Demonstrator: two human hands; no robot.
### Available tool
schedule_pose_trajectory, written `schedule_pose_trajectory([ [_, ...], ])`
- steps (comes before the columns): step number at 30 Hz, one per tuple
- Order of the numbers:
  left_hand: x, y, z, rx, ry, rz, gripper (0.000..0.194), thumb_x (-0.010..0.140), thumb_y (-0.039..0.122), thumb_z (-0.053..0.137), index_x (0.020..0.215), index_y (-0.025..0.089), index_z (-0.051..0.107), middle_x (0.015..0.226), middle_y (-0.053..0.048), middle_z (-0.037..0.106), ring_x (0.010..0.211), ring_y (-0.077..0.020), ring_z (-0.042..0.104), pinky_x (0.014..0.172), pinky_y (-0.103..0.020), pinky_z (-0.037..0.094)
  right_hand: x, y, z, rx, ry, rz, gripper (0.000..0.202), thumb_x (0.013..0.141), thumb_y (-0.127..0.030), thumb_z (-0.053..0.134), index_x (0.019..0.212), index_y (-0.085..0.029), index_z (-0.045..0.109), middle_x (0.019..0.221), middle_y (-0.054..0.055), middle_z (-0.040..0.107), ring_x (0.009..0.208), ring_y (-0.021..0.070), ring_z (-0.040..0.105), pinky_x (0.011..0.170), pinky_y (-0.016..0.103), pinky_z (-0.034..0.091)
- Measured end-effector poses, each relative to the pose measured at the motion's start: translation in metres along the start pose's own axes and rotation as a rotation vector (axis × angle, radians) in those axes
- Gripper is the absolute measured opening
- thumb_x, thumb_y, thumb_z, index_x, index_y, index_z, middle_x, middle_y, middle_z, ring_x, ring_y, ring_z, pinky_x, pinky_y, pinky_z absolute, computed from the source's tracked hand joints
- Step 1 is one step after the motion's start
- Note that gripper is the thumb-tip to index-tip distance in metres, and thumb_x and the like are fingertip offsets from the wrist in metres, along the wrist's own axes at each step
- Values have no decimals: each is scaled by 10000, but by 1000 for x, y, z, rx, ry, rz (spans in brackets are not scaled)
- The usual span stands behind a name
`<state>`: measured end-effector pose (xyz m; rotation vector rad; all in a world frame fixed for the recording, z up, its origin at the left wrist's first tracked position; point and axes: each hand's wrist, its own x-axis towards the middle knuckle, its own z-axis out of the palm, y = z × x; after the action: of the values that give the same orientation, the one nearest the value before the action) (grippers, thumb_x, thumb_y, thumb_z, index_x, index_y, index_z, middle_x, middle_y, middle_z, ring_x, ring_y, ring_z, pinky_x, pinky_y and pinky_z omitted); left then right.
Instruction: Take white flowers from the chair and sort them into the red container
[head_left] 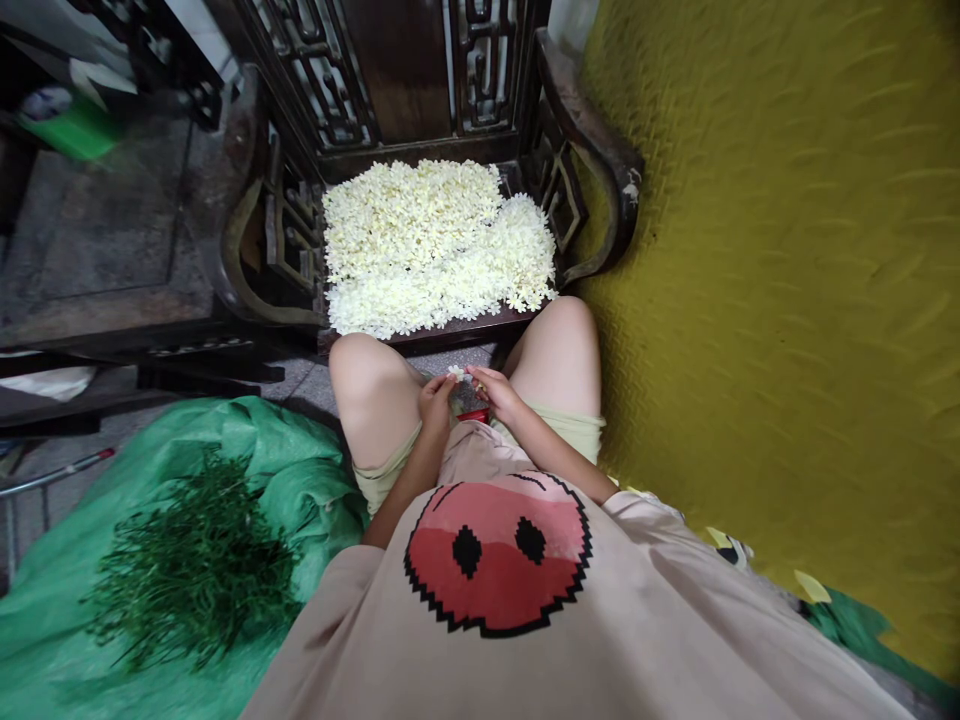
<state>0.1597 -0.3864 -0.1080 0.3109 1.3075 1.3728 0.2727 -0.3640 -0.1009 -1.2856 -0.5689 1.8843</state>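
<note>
Between my knees, my left hand (pixel 437 397) pinches a small white flower (pixel 456 373) at its fingertips. My right hand (pixel 493 390) is close beside it on the right, its thumb and forefinger pressed together near the flower; whatever they hold is too small to make out. Part of a red object (pixel 474 415) shows just below the hands. In front of my knees, a thick layer of white and cream flowers (pixel 420 235) covers the seat of a dark carved wooden chair (pixel 592 130).
Green stems (pixel 202 565) lie heaped on a green plastic sack (pixel 307 450) at my left. A dark wooden table (pixel 105 235) with a green roll (pixel 71 120) stands at the far left. A yellow textured surface (pixel 780 300) rises along my right side.
</note>
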Motion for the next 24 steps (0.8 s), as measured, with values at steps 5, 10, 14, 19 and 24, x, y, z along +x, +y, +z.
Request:
schedule_pose_trajectory([
  [5, -2, 3, 1, -113, -61, -62, 185, 548, 225, 767, 636, 143, 626, 662, -8, 628, 664, -106, 580, 715, -258, 452, -2, 0, 2, -25, -35, 1, 375, 532, -451, 754, 752, -166, 648, 529, -50, 503, 443, 52, 362, 425, 212, 213],
  [10, -1, 3, 0, -118, -87, -74, 189, 559, 225, 762, 646, 147, 613, 647, -4, 608, 688, -120, 586, 724, -277, 454, 0, 3, 1, -38, -18, -22, 344, 515, -393, 768, 752, -165, 667, 567, -26, 556, 525, 81, 426, 483, 216, 257],
  [14, -1, 3, -1, -159, -96, -84, 178, 568, 209, 757, 653, 142, 616, 670, -9, 620, 700, -115, 586, 738, -268, 454, 1, 4, 1, -36, -2, -29, 335, 500, -394, 770, 718, -164, 662, 540, -33, 533, 521, 82, 416, 491, 216, 251],
  [19, -2, 5, 1, -252, -107, -165, 104, 613, 150, 710, 650, 136, 614, 672, 7, 619, 681, -84, 577, 746, -231, 451, -1, 3, 2, -46, -6, -62, 330, 504, -398, 769, 705, -163, 654, 545, -36, 534, 522, 78, 414, 489, 213, 250],
  [24, 0, 6, 2, -287, -99, -236, 85, 666, 112, 666, 645, 146, 591, 653, 14, 610, 649, -76, 571, 752, -229, 448, -3, 1, 5, -63, -34, -120, 305, 518, -391, 761, 687, -164, 646, 593, -29, 561, 552, 80, 427, 514, 215, 281],
])
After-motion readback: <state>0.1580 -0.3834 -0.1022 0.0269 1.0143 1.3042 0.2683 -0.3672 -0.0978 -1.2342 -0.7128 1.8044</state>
